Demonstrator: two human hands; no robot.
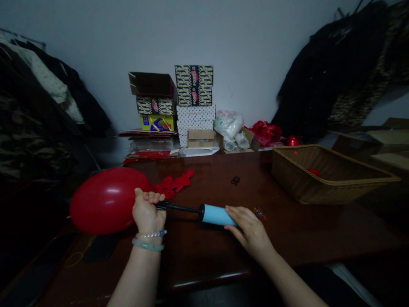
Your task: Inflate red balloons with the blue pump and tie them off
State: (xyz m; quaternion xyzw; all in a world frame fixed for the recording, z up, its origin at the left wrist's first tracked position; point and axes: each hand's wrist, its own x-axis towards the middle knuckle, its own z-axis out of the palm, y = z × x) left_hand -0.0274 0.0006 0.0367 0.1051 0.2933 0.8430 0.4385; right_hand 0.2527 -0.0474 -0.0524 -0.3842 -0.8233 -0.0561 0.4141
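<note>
A large inflated red balloon (104,200) hangs at the left, its neck hidden in my left hand (148,213). That hand is closed around the neck and the black end of a balloon pump (215,214). A black rod runs from there to the pump's light-blue cylinder. My right hand (251,230) is wrapped over the cylinder's right end. Flat red balloons (174,183) lie on the table just beyond my left hand. Small coloured bands (260,213) lie beyond my right hand.
A wicker basket (332,183) with something red inside stands at the right of the brown table (211,256). A dark coil (235,181) lies mid-table. Stacked boxes (194,85) and plastic bags (229,123) line the wall. Coats hang on both sides.
</note>
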